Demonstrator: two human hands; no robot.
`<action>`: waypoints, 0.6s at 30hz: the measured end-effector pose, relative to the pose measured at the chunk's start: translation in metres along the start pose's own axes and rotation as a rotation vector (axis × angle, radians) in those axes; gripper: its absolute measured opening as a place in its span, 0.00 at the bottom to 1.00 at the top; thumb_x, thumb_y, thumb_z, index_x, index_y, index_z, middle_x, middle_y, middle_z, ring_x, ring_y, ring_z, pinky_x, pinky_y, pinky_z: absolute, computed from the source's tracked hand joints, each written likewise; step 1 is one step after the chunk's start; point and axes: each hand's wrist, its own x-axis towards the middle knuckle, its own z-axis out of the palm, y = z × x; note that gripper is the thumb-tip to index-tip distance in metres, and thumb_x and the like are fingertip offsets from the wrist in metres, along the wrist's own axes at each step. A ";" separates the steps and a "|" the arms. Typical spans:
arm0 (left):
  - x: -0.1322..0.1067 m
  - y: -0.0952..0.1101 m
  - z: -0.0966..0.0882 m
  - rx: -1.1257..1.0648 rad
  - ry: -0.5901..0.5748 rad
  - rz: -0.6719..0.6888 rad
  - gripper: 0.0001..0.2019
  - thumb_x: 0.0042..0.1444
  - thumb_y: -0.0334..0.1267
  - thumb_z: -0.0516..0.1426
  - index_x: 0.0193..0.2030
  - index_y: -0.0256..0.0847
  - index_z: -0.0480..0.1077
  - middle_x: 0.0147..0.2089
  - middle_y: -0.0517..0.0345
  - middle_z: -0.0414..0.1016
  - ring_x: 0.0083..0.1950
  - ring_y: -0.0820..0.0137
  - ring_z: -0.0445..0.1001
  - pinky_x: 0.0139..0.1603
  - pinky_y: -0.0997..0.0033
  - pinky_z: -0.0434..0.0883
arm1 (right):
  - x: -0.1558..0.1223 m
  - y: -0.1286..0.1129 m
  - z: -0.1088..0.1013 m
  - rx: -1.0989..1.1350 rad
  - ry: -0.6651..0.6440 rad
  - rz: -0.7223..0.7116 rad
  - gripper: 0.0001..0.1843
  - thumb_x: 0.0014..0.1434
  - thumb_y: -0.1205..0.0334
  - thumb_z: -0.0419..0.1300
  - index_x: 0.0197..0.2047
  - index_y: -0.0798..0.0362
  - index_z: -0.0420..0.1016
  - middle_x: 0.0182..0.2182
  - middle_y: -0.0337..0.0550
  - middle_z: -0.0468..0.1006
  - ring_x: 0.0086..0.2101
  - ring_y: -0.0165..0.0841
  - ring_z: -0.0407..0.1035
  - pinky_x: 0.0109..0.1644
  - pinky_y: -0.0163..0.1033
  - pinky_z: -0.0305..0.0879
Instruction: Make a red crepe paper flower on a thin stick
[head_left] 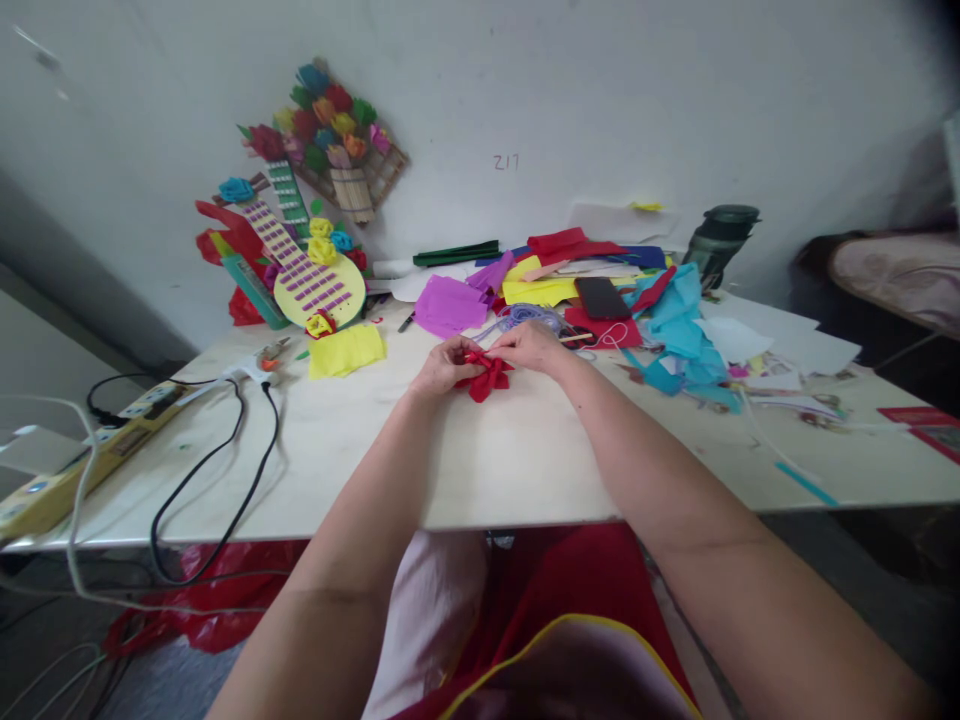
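A red crepe-paper flower [484,382] with several loose petals is held just above the table's middle. My left hand [445,368] is closed on its left side, fingers and thumb pinching the paper. At the flower's upper edge, the fingertips of my right hand [531,347] are pressed together. Whatever lies between those fingertips is too small to make out. Behind my right hand is a coil of pale purple cord [529,318], and a thin wooden stick [576,338] lies beside it.
Purple paper [450,305], blue crepe paper [679,320] and a black phone [602,298] lie across the back. A dark bottle [720,245] stands at back right. At left are a yellow paper piece [346,350], a glue gun [251,368], a power strip [82,465] and a guitar-shaped craft [319,285].
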 end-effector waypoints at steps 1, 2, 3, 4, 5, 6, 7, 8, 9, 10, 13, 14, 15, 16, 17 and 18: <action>0.000 0.000 0.000 0.001 0.005 0.001 0.17 0.36 0.30 0.67 0.34 0.36 0.68 0.27 0.61 0.72 0.27 0.75 0.70 0.30 0.73 0.67 | 0.000 0.000 0.000 -0.010 0.005 -0.002 0.14 0.53 0.51 0.59 0.34 0.49 0.83 0.24 0.38 0.78 0.26 0.29 0.66 0.31 0.34 0.53; 0.000 0.000 0.000 0.004 0.009 0.002 0.17 0.36 0.30 0.67 0.34 0.36 0.69 0.27 0.61 0.72 0.27 0.75 0.70 0.30 0.73 0.67 | 0.000 0.000 0.000 -0.017 0.006 -0.004 0.15 0.53 0.50 0.59 0.34 0.49 0.83 0.23 0.38 0.78 0.26 0.29 0.65 0.31 0.34 0.53; 0.000 0.000 -0.001 0.008 0.014 0.001 0.17 0.36 0.30 0.67 0.34 0.36 0.69 0.27 0.61 0.72 0.27 0.75 0.70 0.30 0.73 0.68 | 0.000 0.001 0.000 -0.023 0.006 -0.007 0.15 0.53 0.49 0.58 0.33 0.49 0.83 0.23 0.38 0.78 0.26 0.29 0.65 0.31 0.34 0.52; 0.000 -0.001 -0.001 0.012 0.017 0.000 0.17 0.35 0.31 0.67 0.35 0.36 0.69 0.27 0.60 0.72 0.27 0.75 0.70 0.30 0.72 0.68 | 0.000 0.002 0.000 -0.029 0.007 -0.010 0.16 0.53 0.49 0.58 0.33 0.49 0.83 0.23 0.38 0.77 0.26 0.29 0.65 0.31 0.34 0.52; 0.000 -0.001 -0.001 0.015 0.019 -0.001 0.18 0.35 0.31 0.68 0.35 0.36 0.69 0.27 0.60 0.72 0.27 0.74 0.70 0.30 0.72 0.68 | 0.000 0.003 0.001 -0.035 0.008 -0.013 0.16 0.53 0.48 0.58 0.33 0.48 0.83 0.23 0.38 0.77 0.26 0.29 0.65 0.31 0.34 0.52; 0.000 -0.001 -0.002 0.017 0.019 -0.002 0.18 0.35 0.31 0.68 0.35 0.36 0.69 0.27 0.60 0.72 0.27 0.74 0.71 0.30 0.71 0.68 | 0.001 0.005 0.001 -0.040 0.009 -0.017 0.16 0.53 0.49 0.57 0.33 0.48 0.83 0.23 0.38 0.77 0.26 0.29 0.65 0.31 0.34 0.52; 0.000 -0.001 -0.002 0.019 0.020 -0.004 0.18 0.35 0.31 0.68 0.35 0.36 0.69 0.27 0.60 0.73 0.27 0.74 0.71 0.31 0.71 0.69 | 0.001 0.006 0.002 -0.044 0.013 -0.021 0.16 0.54 0.49 0.57 0.33 0.48 0.83 0.23 0.38 0.78 0.27 0.29 0.64 0.32 0.34 0.51; 0.000 -0.001 -0.002 0.020 0.021 -0.005 0.18 0.35 0.31 0.68 0.35 0.36 0.69 0.27 0.59 0.73 0.27 0.74 0.71 0.30 0.71 0.68 | 0.001 0.008 0.003 -0.045 0.018 -0.025 0.16 0.54 0.49 0.57 0.33 0.48 0.83 0.24 0.38 0.78 0.27 0.29 0.64 0.32 0.35 0.51; 0.000 -0.001 -0.002 0.017 0.023 -0.006 0.17 0.35 0.31 0.68 0.34 0.36 0.69 0.27 0.59 0.73 0.27 0.74 0.71 0.30 0.71 0.68 | 0.001 0.009 0.003 -0.044 0.024 -0.028 0.16 0.54 0.49 0.57 0.33 0.48 0.83 0.24 0.38 0.78 0.27 0.29 0.65 0.32 0.35 0.51; 0.000 -0.001 -0.002 0.012 0.025 -0.006 0.17 0.35 0.30 0.67 0.34 0.36 0.69 0.28 0.59 0.73 0.27 0.74 0.71 0.30 0.71 0.68 | 0.002 0.010 0.004 -0.041 0.027 -0.029 0.17 0.53 0.49 0.57 0.33 0.49 0.83 0.25 0.39 0.79 0.27 0.29 0.65 0.32 0.35 0.51; 0.000 0.000 -0.002 -0.002 0.032 0.003 0.17 0.35 0.29 0.67 0.34 0.36 0.69 0.28 0.58 0.74 0.28 0.73 0.71 0.31 0.71 0.68 | 0.002 0.015 0.004 -0.035 0.035 -0.021 0.17 0.53 0.47 0.57 0.33 0.48 0.83 0.26 0.39 0.79 0.27 0.29 0.65 0.31 0.35 0.51; 0.000 0.000 -0.002 -0.001 0.037 0.010 0.17 0.34 0.29 0.67 0.33 0.36 0.69 0.28 0.59 0.73 0.28 0.73 0.71 0.31 0.71 0.68 | 0.002 0.016 0.005 -0.037 0.040 -0.018 0.17 0.53 0.47 0.57 0.33 0.48 0.83 0.26 0.38 0.79 0.27 0.29 0.65 0.31 0.35 0.51; 0.000 0.000 -0.002 0.004 0.044 0.017 0.16 0.34 0.29 0.67 0.33 0.36 0.69 0.27 0.59 0.73 0.27 0.73 0.71 0.31 0.71 0.68 | 0.002 0.017 0.005 -0.039 0.046 -0.015 0.17 0.53 0.47 0.57 0.33 0.48 0.83 0.26 0.38 0.79 0.27 0.29 0.65 0.31 0.35 0.50; 0.000 0.001 -0.002 0.011 0.052 0.023 0.16 0.34 0.29 0.67 0.32 0.36 0.69 0.27 0.59 0.73 0.27 0.73 0.71 0.31 0.71 0.68 | 0.002 0.018 0.004 -0.041 0.051 -0.013 0.17 0.53 0.47 0.57 0.32 0.48 0.83 0.25 0.38 0.79 0.27 0.29 0.65 0.31 0.35 0.50; 0.000 0.001 -0.002 0.018 0.060 0.027 0.16 0.34 0.28 0.67 0.32 0.36 0.69 0.26 0.60 0.72 0.27 0.74 0.70 0.30 0.71 0.68 | 0.002 0.019 0.004 -0.040 0.055 -0.010 0.17 0.53 0.47 0.57 0.32 0.48 0.83 0.25 0.38 0.78 0.27 0.29 0.65 0.31 0.35 0.50; 0.000 0.001 -0.002 0.024 0.068 0.028 0.16 0.34 0.28 0.67 0.32 0.36 0.69 0.26 0.60 0.72 0.27 0.74 0.70 0.30 0.71 0.68 | 0.002 0.020 0.004 -0.037 0.056 -0.008 0.17 0.53 0.47 0.58 0.32 0.48 0.83 0.25 0.38 0.78 0.27 0.29 0.65 0.31 0.35 0.50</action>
